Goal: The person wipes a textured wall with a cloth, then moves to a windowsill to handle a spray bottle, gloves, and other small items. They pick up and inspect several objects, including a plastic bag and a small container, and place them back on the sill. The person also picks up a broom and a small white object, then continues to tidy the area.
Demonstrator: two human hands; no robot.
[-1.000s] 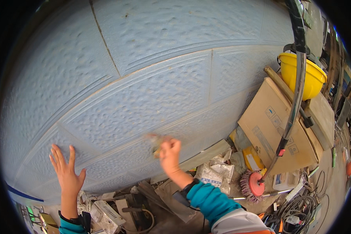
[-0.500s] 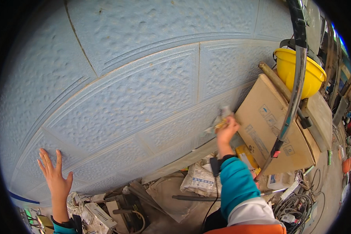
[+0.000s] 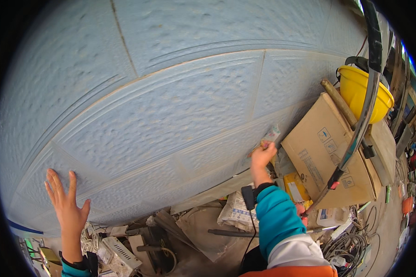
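A pale blue embossed wall panel (image 3: 171, 108) fills most of the view. My left hand (image 3: 67, 207) rests against its lower left part, fingers spread and holding nothing. Near the panel's lower right my right hand (image 3: 262, 159) is closed around a small, pale, partly see-through piece (image 3: 272, 134) with pinkish marks; its exact kind is not clear. The piece sticks up above the fist, close to the panel, and the fingers hide its lower part. A cardboard box (image 3: 321, 152) leans just right of that hand.
A yellow hard hat (image 3: 363, 94) sits above the box, and a curved metal tube (image 3: 367, 99) crosses in front. Below lie a white sack (image 3: 240, 210), a grey vented box (image 3: 120, 256), coiled cables (image 3: 346, 247) and a yellow package (image 3: 295, 187).
My right hand has turned, and the piece in it now points up and to the right. The view has shifted, so the panel and box sit further right. My left hand stays on the panel.
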